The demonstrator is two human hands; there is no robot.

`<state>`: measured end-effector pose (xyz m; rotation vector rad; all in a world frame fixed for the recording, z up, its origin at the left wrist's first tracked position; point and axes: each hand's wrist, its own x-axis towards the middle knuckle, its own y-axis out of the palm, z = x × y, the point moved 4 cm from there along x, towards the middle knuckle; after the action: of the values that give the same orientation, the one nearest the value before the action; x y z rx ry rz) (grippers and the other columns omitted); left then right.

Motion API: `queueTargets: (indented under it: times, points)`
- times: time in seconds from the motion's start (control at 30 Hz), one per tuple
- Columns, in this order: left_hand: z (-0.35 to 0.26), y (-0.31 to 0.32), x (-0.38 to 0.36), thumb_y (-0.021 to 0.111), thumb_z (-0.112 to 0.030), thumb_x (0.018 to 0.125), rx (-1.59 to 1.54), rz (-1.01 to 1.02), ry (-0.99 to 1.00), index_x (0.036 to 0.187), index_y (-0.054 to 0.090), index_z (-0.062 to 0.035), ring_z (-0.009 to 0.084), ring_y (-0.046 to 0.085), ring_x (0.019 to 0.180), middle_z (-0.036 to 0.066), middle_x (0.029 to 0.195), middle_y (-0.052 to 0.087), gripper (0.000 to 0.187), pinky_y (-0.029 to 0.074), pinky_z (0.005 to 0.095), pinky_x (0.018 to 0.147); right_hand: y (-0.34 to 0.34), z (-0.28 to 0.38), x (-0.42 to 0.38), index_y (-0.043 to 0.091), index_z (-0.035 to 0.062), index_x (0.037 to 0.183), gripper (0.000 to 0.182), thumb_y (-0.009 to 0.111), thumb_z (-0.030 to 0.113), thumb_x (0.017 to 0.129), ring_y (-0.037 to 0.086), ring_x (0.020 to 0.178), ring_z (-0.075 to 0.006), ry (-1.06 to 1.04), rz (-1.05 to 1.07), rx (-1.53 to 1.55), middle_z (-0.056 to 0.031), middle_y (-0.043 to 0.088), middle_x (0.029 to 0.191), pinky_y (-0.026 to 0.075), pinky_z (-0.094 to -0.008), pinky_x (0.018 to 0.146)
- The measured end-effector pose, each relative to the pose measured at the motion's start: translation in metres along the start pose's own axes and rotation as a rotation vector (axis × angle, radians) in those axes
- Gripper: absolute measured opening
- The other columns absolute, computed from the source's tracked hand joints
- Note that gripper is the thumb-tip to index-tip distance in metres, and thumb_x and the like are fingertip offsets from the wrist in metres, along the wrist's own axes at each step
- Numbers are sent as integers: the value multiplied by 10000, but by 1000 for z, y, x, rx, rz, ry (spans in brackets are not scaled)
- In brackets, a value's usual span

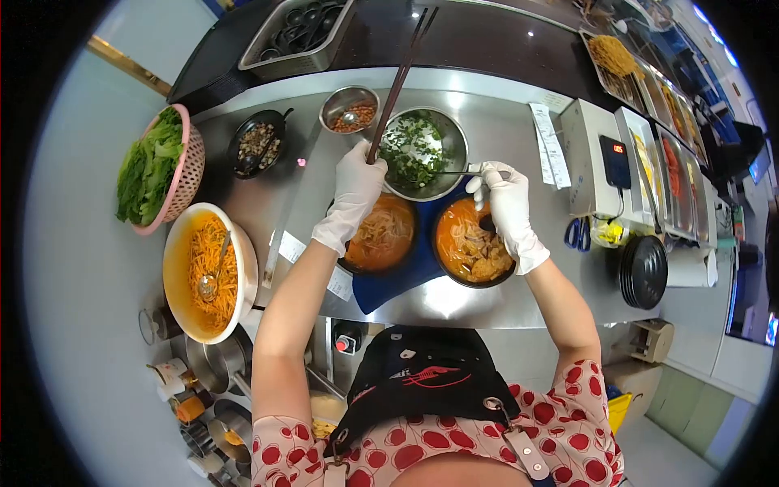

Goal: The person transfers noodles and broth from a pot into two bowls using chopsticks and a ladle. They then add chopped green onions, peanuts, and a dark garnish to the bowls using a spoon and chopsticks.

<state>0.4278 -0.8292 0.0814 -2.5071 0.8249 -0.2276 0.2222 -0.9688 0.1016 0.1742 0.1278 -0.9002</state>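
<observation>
My left hand [359, 180], in a white glove, is closed around long dark chopsticks [400, 77] that point up and away. My right hand [505, 195], gloved too, grips the thin metal handle of a spoon [456, 173]; its far end is among chopped green herbs [415, 146] in a steel bowl [461, 134]. Below the left hand sits a black bowl of noodles in orange broth [380, 235]. Beneath the right hand, a second black bowl holds noodles in red-orange broth with brownish pieces [469, 247]. A dark utensil, partly hidden, rests in it.
Further left are a small steel bowl of peanuts [354, 115], a black dish [258, 146], a pink basket of lettuce [154, 166] and a large bowl of shredded carrot [213, 268]. Blue scissors [578, 234], stacked black plates [645, 272] and paper slips [550, 146] lie right.
</observation>
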Motion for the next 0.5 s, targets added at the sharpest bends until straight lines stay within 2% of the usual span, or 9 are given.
queueTargets:
  times: [0.2, 0.33, 0.37, 0.4, 0.47, 0.5]
  points:
    - [-2, 14, 4, 598, -119, 774, 53, 48, 8, 819, 574, 15, 329, 613, 687, 196, 724, 612, 144, 464, 396, 663, -47, 16, -47, 644, -46, 953, 257, 480, 151, 979, 483, 513, -67, 14, -128, -31, -46, 619, 679, 416, -206, 486]
    - [-4, 15, 9, 593, -128, 780, 100, 33, 59, 843, 569, 7, 354, 618, 701, 198, 719, 614, 151, 468, 414, 672, -68, -5, -82, 654, -25, 993, 226, 495, 136, 984, 495, 533, -57, -68, -126, -163, -27, 628, 702, 409, -196, 496]
    - [-4, 15, 10, 592, -129, 782, 105, 25, 50, 842, 571, 4, 352, 622, 706, 196, 720, 617, 148, 469, 412, 672, -67, -14, -91, 662, -14, 990, 199, 512, 116, 972, 517, 547, -74, -139, -135, -276, -49, 637, 699, 425, -216, 508]
    - [-5, 15, 9, 592, -130, 783, 112, 16, 41, 841, 572, 2, 349, 627, 710, 194, 722, 620, 145, 471, 409, 672, -66, -20, -98, 637, -15, 1039, 170, 556, 78, 923, 549, 564, -137, -482, -67, -569, -76, 603, 672, 459, -263, 523]
    - [-10, 14, 8, 591, -132, 791, 110, 24, 20, 848, 579, -4, 343, 632, 709, 190, 724, 626, 141, 474, 405, 668, -55, -31, -112, 597, -7, 1115, 276, 602, 41, 843, 567, 610, -203, -826, 237, -1165, -86, 564, 693, 487, -315, 543]
    - [-11, 14, 9, 590, -129, 795, 119, 21, 28, 853, 581, -2, 340, 631, 703, 190, 724, 625, 140, 473, 406, 664, -51, -33, -119, 563, 7, 1168, 384, 627, 31, 790, 568, 652, -229, -926, 332, -1285, -67, 546, 729, 492, -340, 545]
